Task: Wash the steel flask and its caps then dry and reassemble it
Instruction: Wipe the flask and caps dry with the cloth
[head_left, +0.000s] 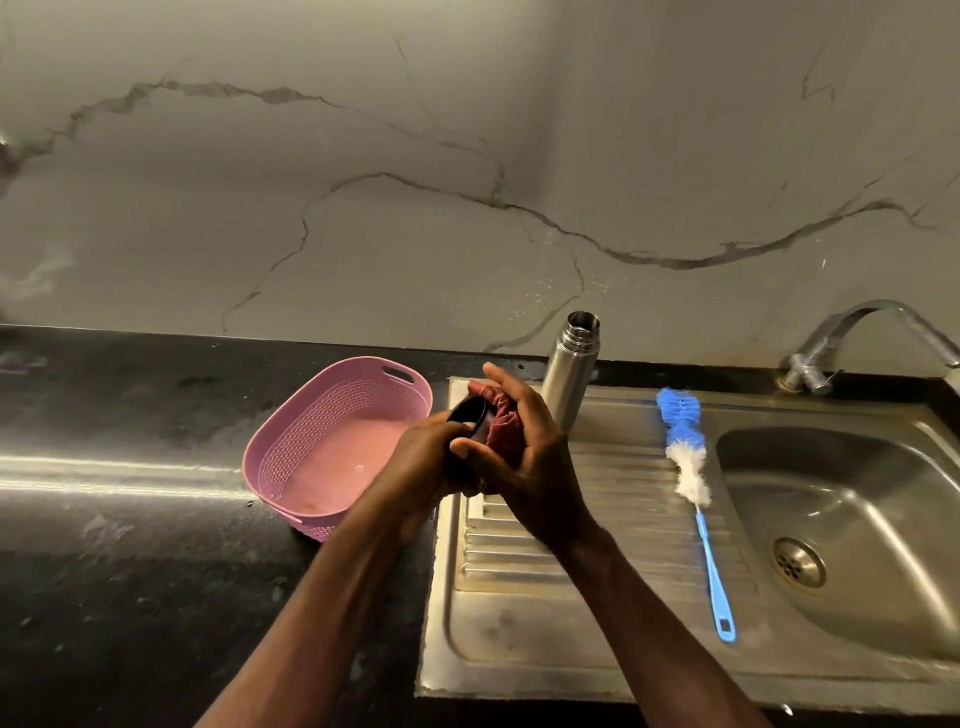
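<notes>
**Cap gets the cloth**

Head view: left hand (415, 457) curls its grip round the black cap (467, 415); right hand (519, 441) pinches a red cloth (501, 426) against it. The steel flask (569, 374) stands open on the draining board (597, 519), brush (685, 457) lying near.

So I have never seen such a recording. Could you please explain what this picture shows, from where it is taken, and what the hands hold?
No machine here: a person wears a camera on the head, looking down at the two bare hands. The left hand holds a black cap; the right hand presses a red cloth into it, probably drying. Behind, the open flask stands on the steel drainboard. A blue brush lies beside the sink. A pink basket sits on the dark counter.
</notes>
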